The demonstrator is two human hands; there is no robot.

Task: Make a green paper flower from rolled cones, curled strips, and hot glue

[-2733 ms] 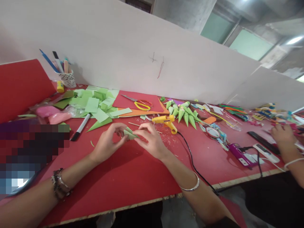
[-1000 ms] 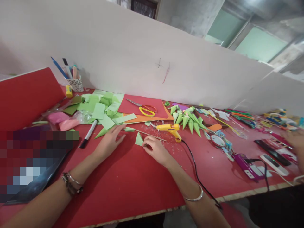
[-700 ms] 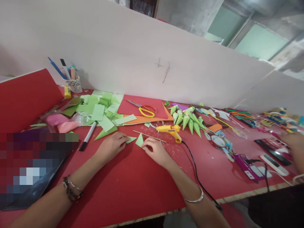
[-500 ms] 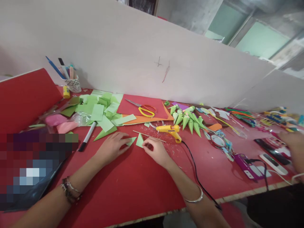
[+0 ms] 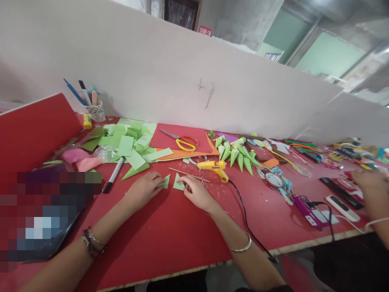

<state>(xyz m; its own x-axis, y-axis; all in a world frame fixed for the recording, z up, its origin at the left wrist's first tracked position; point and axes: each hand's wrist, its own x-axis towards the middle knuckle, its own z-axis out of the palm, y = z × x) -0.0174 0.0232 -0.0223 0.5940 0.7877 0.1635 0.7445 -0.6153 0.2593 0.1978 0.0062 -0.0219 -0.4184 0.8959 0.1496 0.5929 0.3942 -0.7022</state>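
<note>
The left paper piece [image 5: 165, 182] and the right paper piece [image 5: 178, 184], both green, sit slightly apart on the red tabletop [image 5: 164, 239]. The left hand [image 5: 144, 190] and right hand [image 5: 197, 192] are half curled, fingers at the pieces' outer edges; whether either grips cannot be told. Just beyond lie a thin stick [image 5: 191, 175] and a yellow glue gun [image 5: 212, 165]. Behind rises a white partition [image 5: 146, 81]; above it show a grey wall [image 5: 240, 24] and pale green panels [image 5: 328, 54].

Bench top [image 5: 158, 239] looked smooth, faintly glossy; front edge [image 5: 170, 274] rough. Small green pieces [image 5: 178, 183] were matt paper. Glue gun [image 5: 211, 165] was smooth plastic. Scissors [image 5: 177, 137] showed shiny metal blades [image 5: 169, 133], plastic handles [image 5: 186, 150]. Thin stick [image 5: 189, 174] looked wooden.
</note>
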